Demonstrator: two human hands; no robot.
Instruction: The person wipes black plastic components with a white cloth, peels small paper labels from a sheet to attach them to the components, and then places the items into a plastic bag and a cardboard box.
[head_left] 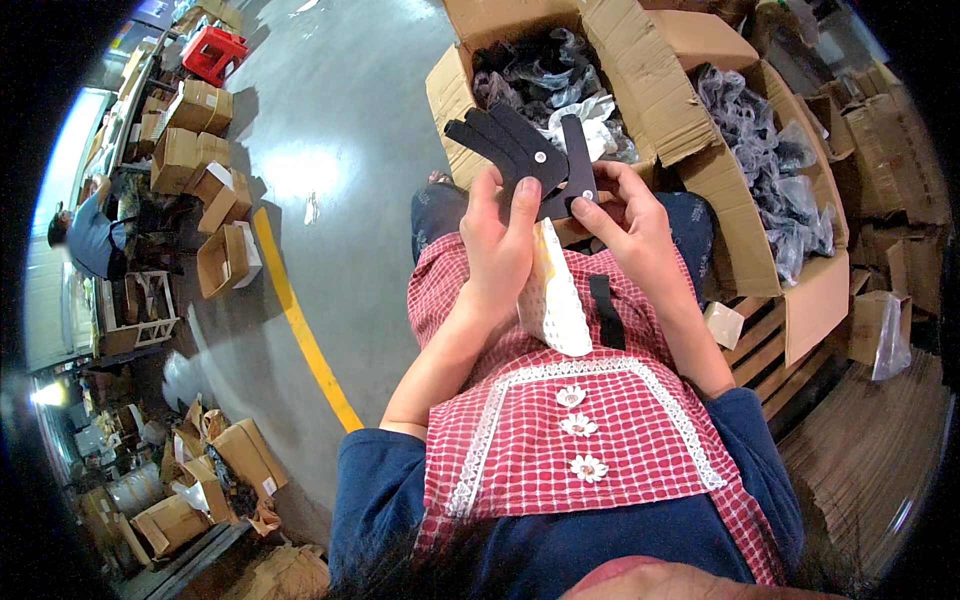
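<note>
My left hand [500,235] is closed on several flat black straps [505,140], fanned out, with a small white round spot on the top one. Between the thumb and fingers of my right hand [640,235] is a single black strap [577,150], standing upright, with a similar white spot near its lower end. The two hands are close together above my lap. Beneath them hangs a white and yellow patterned piece [556,300], whose kind I cannot make out. Another black strap [606,312] lies on the red checked apron [450,300].
Ahead stands an open cardboard box [640,70] of dark items in clear plastic. A second box [815,300] with similar bags stands on a wooden pallet [765,350] at the right. Leftward, a yellow line [290,310] crosses the floor. Beyond are cartons [200,107] and a seated person [92,235].
</note>
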